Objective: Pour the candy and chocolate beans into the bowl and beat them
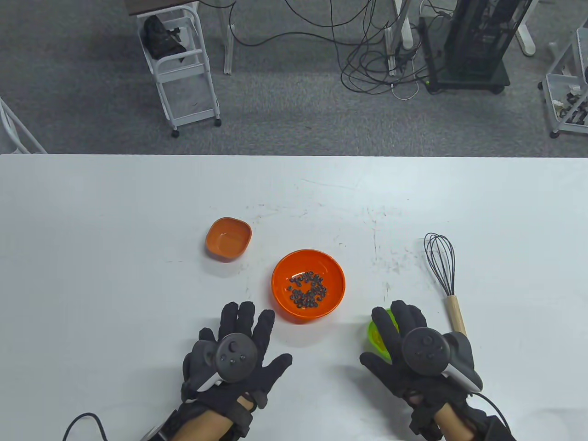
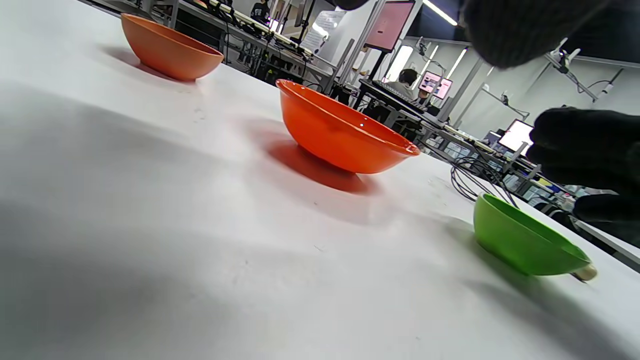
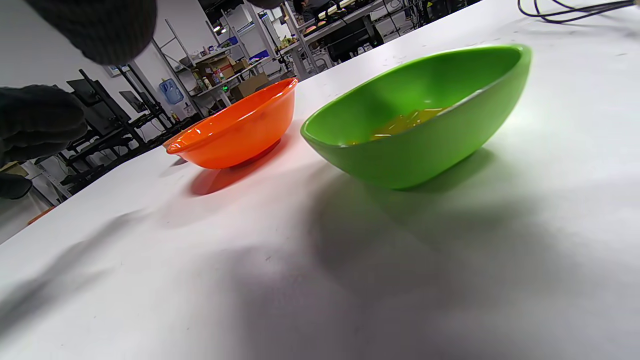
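A large orange bowl [image 1: 282,280] [image 2: 340,135] [image 3: 235,132] stands mid-table and holds dark chocolate beans [image 1: 308,289]. To its right is a small green bowl [image 1: 376,337] [image 2: 520,240] [image 3: 425,135] with yellow candy [image 3: 405,122] in it. My right hand [image 1: 397,328] hovers over this bowl with straight fingers, hiding most of it and not gripping it. My left hand [image 1: 248,330] lies open on the table, fingers spread, just left of the large bowl. A small orange dish [image 1: 228,239] [image 2: 167,47] sits empty at the back left. A whisk [image 1: 441,262] with a wooden handle lies to the right.
The whisk's handle [image 1: 456,314] ends close beside my right hand. The table's far edge [image 1: 294,156] runs across the middle of the table view. Beyond it, on the floor, are a white cart [image 1: 181,69] and cables [image 1: 381,69].
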Available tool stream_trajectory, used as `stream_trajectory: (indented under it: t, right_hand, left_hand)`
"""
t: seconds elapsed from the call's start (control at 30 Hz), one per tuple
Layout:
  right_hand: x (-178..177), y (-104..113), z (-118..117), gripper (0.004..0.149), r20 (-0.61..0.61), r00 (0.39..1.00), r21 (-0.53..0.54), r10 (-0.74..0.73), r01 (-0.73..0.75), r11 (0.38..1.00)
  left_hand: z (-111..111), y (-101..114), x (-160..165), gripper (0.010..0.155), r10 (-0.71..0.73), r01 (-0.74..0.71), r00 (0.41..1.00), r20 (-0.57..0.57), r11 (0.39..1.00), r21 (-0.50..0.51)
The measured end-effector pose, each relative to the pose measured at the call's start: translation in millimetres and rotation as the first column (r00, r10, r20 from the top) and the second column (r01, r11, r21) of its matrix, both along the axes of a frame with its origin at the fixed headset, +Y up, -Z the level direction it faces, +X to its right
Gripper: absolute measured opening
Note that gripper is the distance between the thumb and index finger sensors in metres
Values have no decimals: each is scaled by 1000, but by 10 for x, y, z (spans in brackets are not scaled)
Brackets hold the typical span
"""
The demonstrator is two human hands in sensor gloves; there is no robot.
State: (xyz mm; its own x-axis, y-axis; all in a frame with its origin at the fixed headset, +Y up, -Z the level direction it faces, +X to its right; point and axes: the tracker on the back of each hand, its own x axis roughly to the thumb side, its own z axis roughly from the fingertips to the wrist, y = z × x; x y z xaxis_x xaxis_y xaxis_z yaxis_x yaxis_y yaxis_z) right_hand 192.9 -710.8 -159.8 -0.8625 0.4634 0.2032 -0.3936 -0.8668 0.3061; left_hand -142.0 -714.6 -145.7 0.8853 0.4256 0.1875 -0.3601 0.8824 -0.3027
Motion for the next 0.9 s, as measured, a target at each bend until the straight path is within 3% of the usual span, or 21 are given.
stream_trajectory:
  t: [0.17,0.3,0.4,0.5,0.6,0.9]
  right_hand:
    - [25,1,-15,92,16,1000,0,-7,7,1000]
    - [92,46,-31,91,36,999,28,-23,22,999]
    - [301,153,-65,89,139,986,130,-93,75,989]
    - [497,196,-102,85,231,955,167,-184,148,975]
    - [610,128,-161,82,320,926,143,-199,160,977]
    - [594,-198,-312,79,452,892,-27,-11,27,999]
  left_hand:
    - [33,-63,-5,90,-1,2,1000,23,999,-44]
    - [42,-50,-32,89,2,-2,1000,7,1000,-18]
    - [53,-42,-36,89,-1,1,1000,3,1000,1]
    - [51,-46,-43,89,4,-4,1000,5,1000,-1]
    - [47,-50,-53,89,13,-13,1000,5,1000,-2]
    - [78,-29,-52,89,12,-12,1000,19,1000,7]
